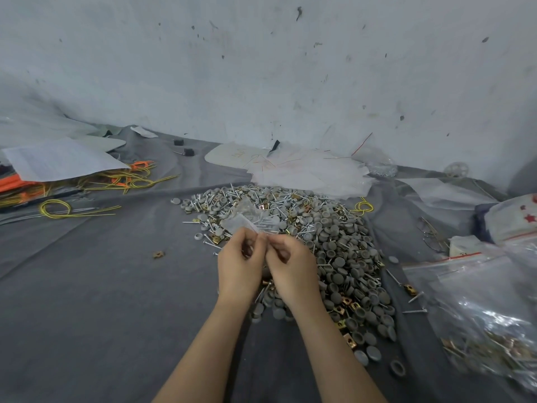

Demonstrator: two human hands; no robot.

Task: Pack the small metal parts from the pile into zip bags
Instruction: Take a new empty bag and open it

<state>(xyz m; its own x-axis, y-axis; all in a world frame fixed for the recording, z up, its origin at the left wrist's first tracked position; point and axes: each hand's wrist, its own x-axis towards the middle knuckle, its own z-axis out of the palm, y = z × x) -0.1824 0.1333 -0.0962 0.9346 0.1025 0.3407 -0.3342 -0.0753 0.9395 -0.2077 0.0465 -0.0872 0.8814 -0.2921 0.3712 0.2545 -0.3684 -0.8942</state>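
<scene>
A wide pile of small parts (pixel 334 245) lies on the grey cloth: grey round caps, silver nails and brass clips. Above its near-left edge my left hand (pixel 239 266) and my right hand (pixel 290 266) meet, fingers curled, and together pinch the near edge of a small clear zip bag (pixel 247 218). The bag sticks out away from me over the pile, with a few nails inside it. My forearms come in from the bottom of the view.
A heap of empty clear bags (pixel 308 170) lies behind the pile. Filled zip bags (pixel 479 309) lie at the right. Yellow and orange wires (pixel 116 181) under a paper sheet (pixel 61 161) are at the left. A stray brass clip (pixel 159 254) lies on the grey cloth (pixel 101 301).
</scene>
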